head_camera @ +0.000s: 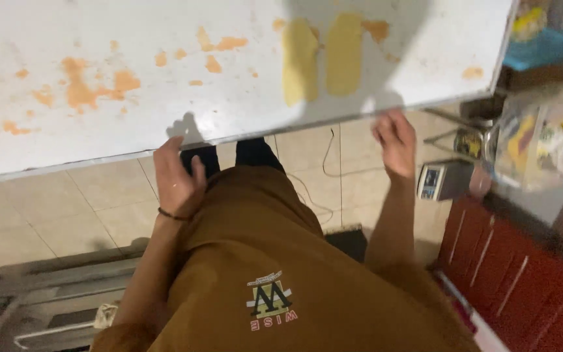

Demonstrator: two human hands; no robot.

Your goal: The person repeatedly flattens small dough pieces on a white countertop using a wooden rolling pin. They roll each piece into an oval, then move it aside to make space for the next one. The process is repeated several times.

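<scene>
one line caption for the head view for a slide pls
Both hands, left hand and right hand, at the near edge of a white table bearing two dough strips.

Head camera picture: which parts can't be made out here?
- Left hand: fingertips curl under the table edge, hidden.
- Right hand: blurred; grip unclear.
- Plastic bag: contents blurred.
- Small scale: display too small to read.
- Feet: hidden by the brown shirt.
</scene>
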